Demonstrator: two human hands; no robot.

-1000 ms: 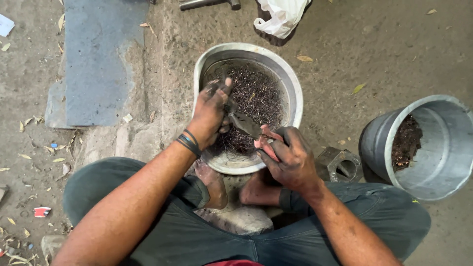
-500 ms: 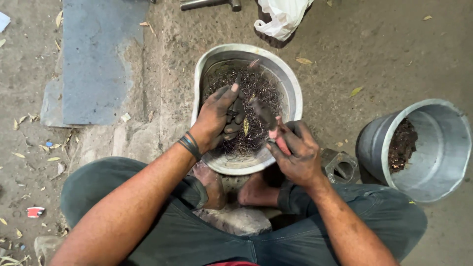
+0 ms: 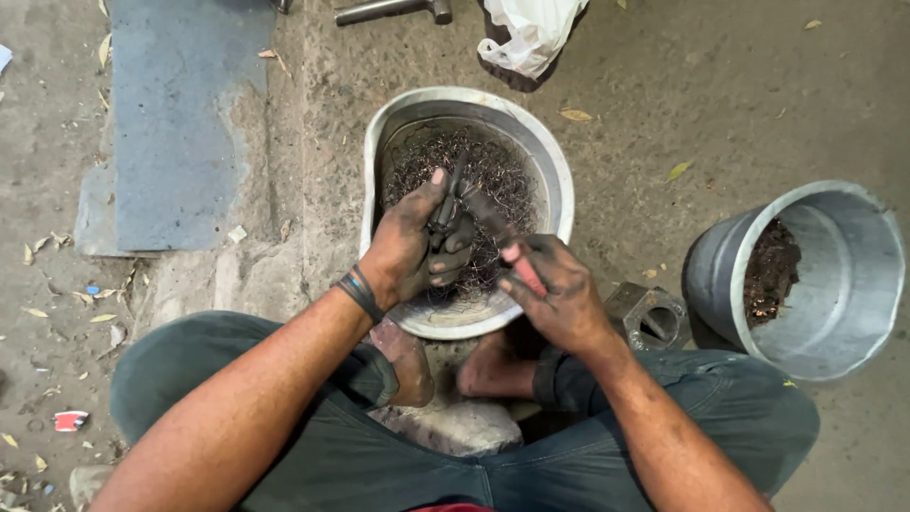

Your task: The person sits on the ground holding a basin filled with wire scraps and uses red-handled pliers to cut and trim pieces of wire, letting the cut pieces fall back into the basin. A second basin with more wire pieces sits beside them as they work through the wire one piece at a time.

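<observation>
Pliers [image 3: 479, 204] slant up-left from right hand [image 3: 559, 289] clamped on red handle, nose meeting small part pinched in left hand [image 3: 417, 242] over wire-filled basin [image 3: 559, 171].

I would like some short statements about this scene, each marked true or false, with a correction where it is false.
1. Both hands work above the round metal basin. True.
2. The right hand holds a tool with a red handle. True.
3. The basin is filled with clear water. False: it holds a dark tangle of thin metal pieces.
4. The left hand lies flat on the ground. False: it is raised over the basin, gripping a small dark part.
5. A grey bucket stands at the person's right side with dark material inside. True.
6. The white plastic bag lies inside the bucket. False: it lies on the ground beyond the basin.
</observation>
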